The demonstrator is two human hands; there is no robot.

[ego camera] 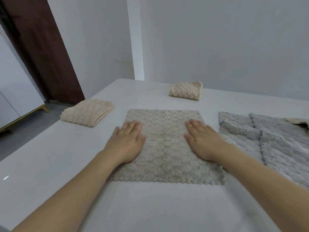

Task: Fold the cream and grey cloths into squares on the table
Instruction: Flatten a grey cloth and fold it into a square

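Here, grey-beige cloth (167, 148) flat on counter (50, 164), long axis running away from viewer, left hand (127, 143) and right hand (204, 141) pressing its sides, fingers (132, 126) straight, released, folded cream cloth (87, 112) left of it

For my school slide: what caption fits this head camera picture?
Both hands, left and right, press flat on a spread cloth beside folded cream cloths.

Soft, even, cool light fills the scene with only faint shadows, a small bright glint sits on the glossy white desk (6, 177), and wide-angle distortion bends slightly blurred edges.
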